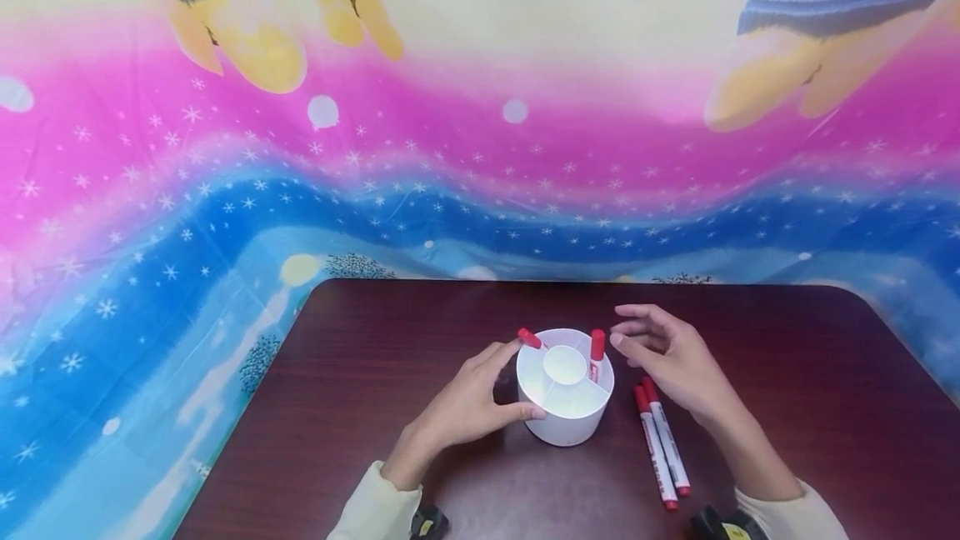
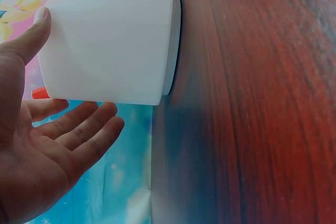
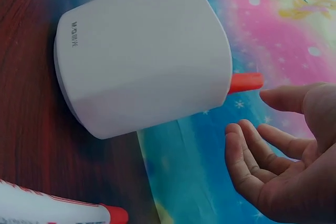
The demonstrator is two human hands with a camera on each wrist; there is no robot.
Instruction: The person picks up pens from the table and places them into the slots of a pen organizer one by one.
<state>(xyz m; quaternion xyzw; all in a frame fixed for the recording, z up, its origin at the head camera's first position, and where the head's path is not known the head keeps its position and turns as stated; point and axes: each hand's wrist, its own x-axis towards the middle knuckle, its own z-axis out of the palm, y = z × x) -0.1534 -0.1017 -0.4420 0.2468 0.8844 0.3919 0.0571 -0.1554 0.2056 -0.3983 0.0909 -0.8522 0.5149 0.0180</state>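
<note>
White divided holder contains two red-capped markers, left hand grasping it, right hand released.

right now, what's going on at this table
A person's left hand rests against a white round pen holder on the table. Two red-capped pens stand in it, the left one leaning outward. The right hand is beside the holder, near a pen's cap, holding nothing. Two more pens lie side by side on the table.
</note>
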